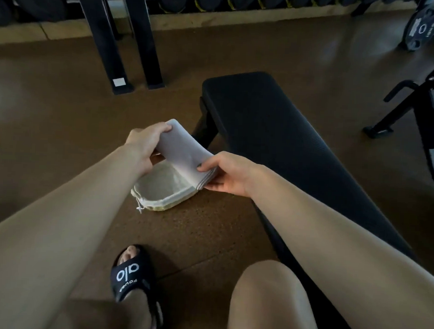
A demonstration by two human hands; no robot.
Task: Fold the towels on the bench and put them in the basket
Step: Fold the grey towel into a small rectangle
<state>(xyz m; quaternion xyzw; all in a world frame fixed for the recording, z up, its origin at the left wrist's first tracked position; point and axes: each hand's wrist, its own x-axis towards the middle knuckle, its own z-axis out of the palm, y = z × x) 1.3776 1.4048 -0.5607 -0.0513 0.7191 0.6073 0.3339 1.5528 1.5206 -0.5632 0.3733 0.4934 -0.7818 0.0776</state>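
Observation:
A folded pale grey towel [180,150] hangs just above a low woven basket [159,194] with a cream cloth liner, which sits on the brown floor left of the black bench [270,132]. My left hand [144,143] grips the towel's far end. The near folded edge is pinched by my right hand [228,173]. The towel bends in an arc between the two hands. Nothing lies on the visible bench top.
A black rack's legs [121,46] stand on the floor at the back left, with dark weights behind. Exercise equipment [420,104] stands at the right. My foot in a black slide sandal [132,278] and my knee [266,300] are near the bottom.

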